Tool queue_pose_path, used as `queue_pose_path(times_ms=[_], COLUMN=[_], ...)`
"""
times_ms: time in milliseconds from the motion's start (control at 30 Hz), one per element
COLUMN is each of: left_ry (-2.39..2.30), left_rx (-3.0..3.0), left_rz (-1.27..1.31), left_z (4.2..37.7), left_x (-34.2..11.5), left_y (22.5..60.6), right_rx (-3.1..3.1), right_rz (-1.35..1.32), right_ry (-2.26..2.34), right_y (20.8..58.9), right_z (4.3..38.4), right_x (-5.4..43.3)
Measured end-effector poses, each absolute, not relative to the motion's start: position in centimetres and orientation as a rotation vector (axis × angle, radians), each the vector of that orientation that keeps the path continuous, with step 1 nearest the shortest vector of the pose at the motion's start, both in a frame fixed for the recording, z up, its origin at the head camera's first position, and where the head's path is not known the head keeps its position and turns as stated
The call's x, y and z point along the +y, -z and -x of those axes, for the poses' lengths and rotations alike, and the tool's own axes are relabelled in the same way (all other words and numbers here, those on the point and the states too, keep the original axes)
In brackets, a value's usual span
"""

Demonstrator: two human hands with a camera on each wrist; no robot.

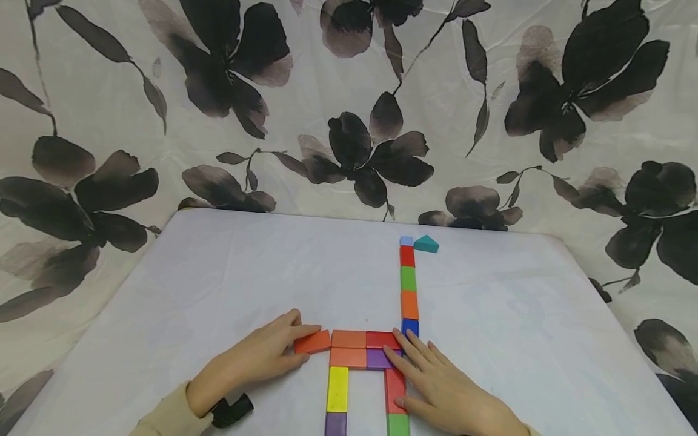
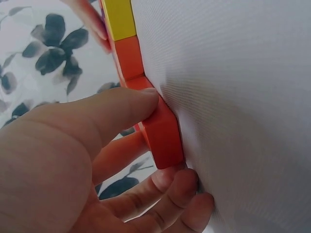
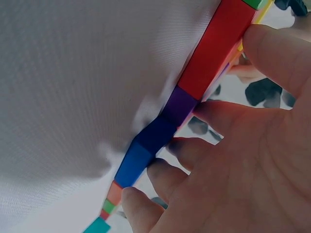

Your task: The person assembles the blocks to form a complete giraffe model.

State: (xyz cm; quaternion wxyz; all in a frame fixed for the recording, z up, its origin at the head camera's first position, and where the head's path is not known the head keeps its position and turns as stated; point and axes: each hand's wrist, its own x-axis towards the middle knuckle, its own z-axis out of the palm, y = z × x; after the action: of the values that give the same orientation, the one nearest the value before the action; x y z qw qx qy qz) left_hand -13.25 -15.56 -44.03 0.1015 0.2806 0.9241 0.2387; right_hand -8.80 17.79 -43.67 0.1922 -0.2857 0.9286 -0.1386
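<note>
My left hand (image 1: 260,351) pinches an orange block (image 1: 312,342) at the left end of a flat arrangement of coloured blocks. Thumb and fingers lie on its opposite sides, and the block sits slightly angled against the row. My right hand (image 1: 444,387) lies spread over the right part, fingertips on the red block (image 1: 382,340), the purple block (image 1: 376,359) and beside the blue block (image 3: 133,162). Its thumb touches the longer red block (image 3: 218,48) below. Two orange blocks (image 1: 349,339) lie stacked side by side between the hands.
A yellow block (image 1: 337,389) and a purple one run toward me, parallel to the red and green (image 1: 398,425) column. A line of blocks (image 1: 408,278) extends to the far side, with a teal triangular block (image 1: 426,244) at its end. A floral cloth (image 1: 349,200) hangs behind the white table.
</note>
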Motion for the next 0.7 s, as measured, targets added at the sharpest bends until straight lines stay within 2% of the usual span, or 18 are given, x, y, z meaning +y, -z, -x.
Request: queue_pose_path(times_ms=[700], left_ry=[-0.684], left_rx=[2.774], left_rz=[-0.804], left_z=[14.0], left_x=[-15.9], left_y=[42.7], right_rx=[2.535], right_rz=[0.859], right_ry=[0.582], right_y=[42.2], right_z=[9.6], right_x=[18.9])
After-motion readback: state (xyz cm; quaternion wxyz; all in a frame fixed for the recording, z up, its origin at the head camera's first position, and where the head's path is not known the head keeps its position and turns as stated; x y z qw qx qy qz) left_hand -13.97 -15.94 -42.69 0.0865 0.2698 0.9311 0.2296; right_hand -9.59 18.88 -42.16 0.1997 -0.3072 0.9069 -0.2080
